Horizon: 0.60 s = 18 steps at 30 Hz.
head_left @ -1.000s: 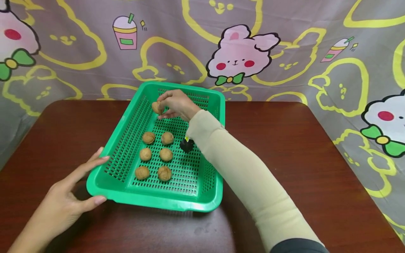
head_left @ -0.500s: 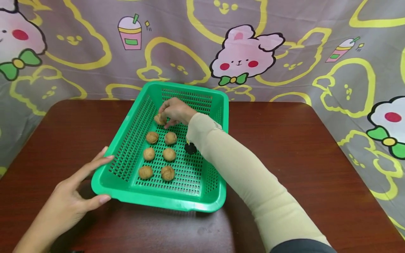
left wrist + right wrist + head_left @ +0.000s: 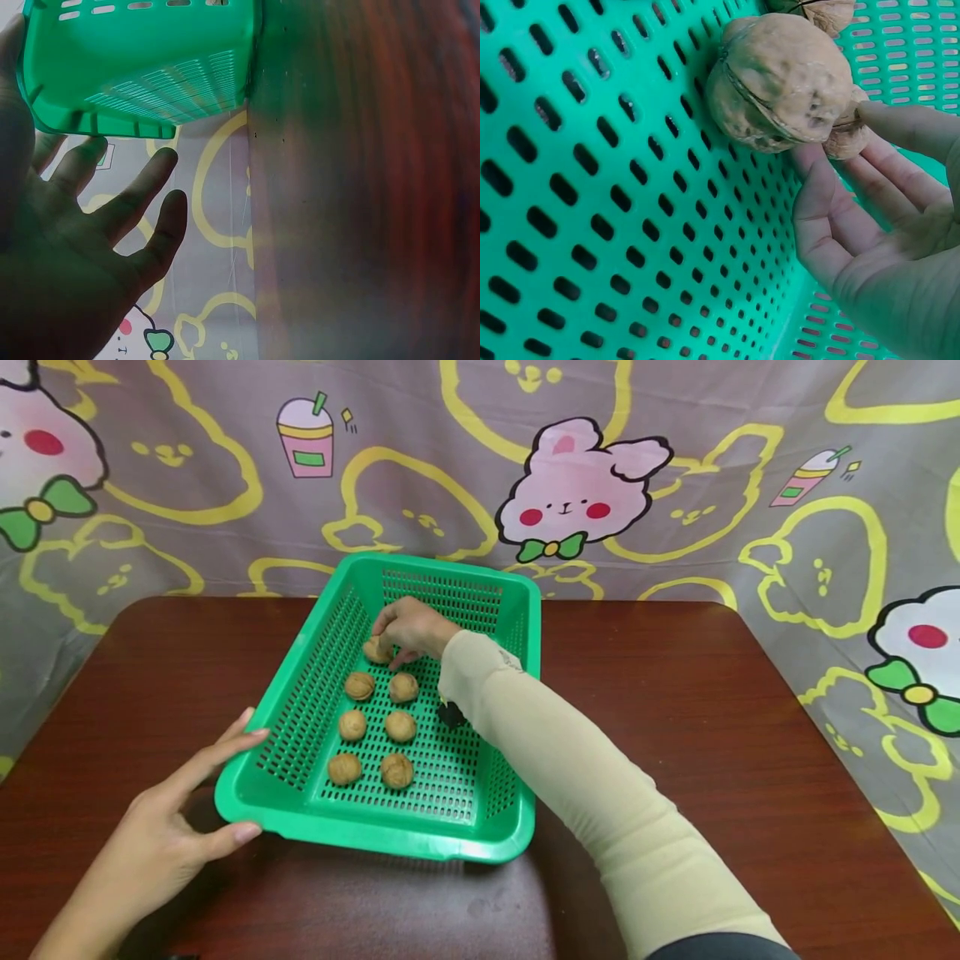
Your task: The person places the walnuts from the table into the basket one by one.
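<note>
A green perforated plastic basket stands on the table, with several walnuts inside in two rows, such as a front walnut. My right hand reaches into its back left part and pinches a walnut low over the basket floor. At the right fingertips in the right wrist view, a big walnut partly covers another walnut. My left hand is at the basket's front left corner, its thumb and fingertips at the rim. In the left wrist view its fingers are spread and mostly straight.
A dark, rough lump with a yellow spot lies in the basket, partly hidden by the right sleeve. The brown table extends around the basket. Behind it hangs a grey cartoon-print cloth.
My right hand has lowered the walnut towards the basket floor, behind the left row. My left hand stays at the corner. The whole view has shifted slightly.
</note>
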{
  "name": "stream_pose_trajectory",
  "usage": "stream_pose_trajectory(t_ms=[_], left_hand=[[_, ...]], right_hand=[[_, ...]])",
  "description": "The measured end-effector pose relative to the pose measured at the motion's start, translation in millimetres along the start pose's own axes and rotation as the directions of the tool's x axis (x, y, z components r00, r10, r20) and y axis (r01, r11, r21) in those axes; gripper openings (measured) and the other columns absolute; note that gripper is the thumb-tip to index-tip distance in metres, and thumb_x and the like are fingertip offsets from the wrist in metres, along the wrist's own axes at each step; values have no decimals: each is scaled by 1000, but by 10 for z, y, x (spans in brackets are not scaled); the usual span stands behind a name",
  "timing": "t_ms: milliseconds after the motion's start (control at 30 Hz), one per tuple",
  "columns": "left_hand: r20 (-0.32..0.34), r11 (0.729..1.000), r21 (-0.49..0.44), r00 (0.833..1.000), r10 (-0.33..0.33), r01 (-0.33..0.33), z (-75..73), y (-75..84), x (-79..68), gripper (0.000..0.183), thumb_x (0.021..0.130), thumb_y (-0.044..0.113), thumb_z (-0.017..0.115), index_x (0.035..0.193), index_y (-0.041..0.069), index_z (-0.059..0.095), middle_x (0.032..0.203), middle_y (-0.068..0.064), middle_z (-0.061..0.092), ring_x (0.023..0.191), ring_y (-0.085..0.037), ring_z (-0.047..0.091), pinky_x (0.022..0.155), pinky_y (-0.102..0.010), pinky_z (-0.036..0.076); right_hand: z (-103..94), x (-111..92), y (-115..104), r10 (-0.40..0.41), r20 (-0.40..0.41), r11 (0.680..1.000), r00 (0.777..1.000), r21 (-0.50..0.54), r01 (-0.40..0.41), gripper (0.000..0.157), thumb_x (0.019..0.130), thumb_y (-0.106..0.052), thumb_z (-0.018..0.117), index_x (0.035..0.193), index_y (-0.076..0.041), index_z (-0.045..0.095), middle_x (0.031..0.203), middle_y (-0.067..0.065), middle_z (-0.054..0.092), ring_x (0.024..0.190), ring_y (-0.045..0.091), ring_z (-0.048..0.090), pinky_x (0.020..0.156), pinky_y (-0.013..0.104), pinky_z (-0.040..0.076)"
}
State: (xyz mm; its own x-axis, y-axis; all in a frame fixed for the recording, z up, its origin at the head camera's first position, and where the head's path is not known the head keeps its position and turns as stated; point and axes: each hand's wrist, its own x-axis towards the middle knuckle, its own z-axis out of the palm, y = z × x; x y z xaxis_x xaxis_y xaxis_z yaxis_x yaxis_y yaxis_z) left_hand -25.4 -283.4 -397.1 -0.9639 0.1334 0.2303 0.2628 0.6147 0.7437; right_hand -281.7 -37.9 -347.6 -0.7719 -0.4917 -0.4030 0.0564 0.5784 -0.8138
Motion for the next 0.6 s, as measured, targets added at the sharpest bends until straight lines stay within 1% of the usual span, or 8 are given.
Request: stream_pose_trajectory(t_ms=[167,233,300,367,433,500,533,600], left_hand=[[1,1000,3,1000,-2,2,-2,0,1,96,72,1,93,156,19,50,171,10,33,119,18,51,90,-4,33],[2,1000,7,1000,-4,4,-4,-4,0,96,72,1,93,156,19,50,171,10,33,120,18,51,89,-3,34],[3,1000,8,1000,-6,6,-6,-3,1,96,73,1,93,157,20,50,171,11,33,120,19,50,89,-3,34],[4,1000,12,1000,-8,8,-7,-5,-2,96,73,2,93,157,20,50,171,11,33,120,19,50,88,-3,35],[3,1000,14,1000,-7,7,-6,-8,-4,96,73,1,93,157,20,50,171,11,33,121,19,50,88,-2,35],[2,1000,13,1000,-4,4,-4,-13,-5,96,73,1,92,157,19,50,171,12,33,121,19,49,88,-2,35],[1,1000,14,1000,-4,4,-5,-19,-8,96,73,1,92,156,19,50,171,12,33,121,20,49,88,-2,35],[1,1000,10,1000,-3,3,-7,-28,-12,96,73,0,92,157,19,50,171,12,33,122,20,48,88,-2,35]], right_hand=[[-8,-17,-11,8,-10,1000,1000,-1,-8,32,102,-5,65,134,-4,65,147,10,58,100,36,76,84,39,59],[-11,-22,-21,15,-20,1000,1000,-12,-15,35,102,-7,66,136,-5,64,146,9,60,99,36,76,79,36,58],[-23,-39,-42,17,-39,1000,999,-16,-18,33,102,-8,66,134,-5,65,144,9,61,98,36,77,70,33,54],[-50,-76,-77,18,-66,1000,998,8,-17,30,101,-7,65,131,-3,67,145,8,60,86,33,76,70,34,55],[-105,-130,-121,7,-85,999,996,43,-3,28,102,-5,63,129,1,68,149,9,57,83,32,74,76,37,59],[-184,-195,-174,-11,-92,997,996,81,18,26,103,-4,60,127,4,68,152,11,56,84,28,72,82,40,61],[-226,-222,-200,-18,-94,996,995,90,26,29,104,-5,59,130,3,66,154,10,54,84,26,72,84,40,61],[-315,-285,-251,-43,-90,994,995,92,51,30,105,-7,58,133,2,65,154,11,54,94,30,74,77,35,59]])
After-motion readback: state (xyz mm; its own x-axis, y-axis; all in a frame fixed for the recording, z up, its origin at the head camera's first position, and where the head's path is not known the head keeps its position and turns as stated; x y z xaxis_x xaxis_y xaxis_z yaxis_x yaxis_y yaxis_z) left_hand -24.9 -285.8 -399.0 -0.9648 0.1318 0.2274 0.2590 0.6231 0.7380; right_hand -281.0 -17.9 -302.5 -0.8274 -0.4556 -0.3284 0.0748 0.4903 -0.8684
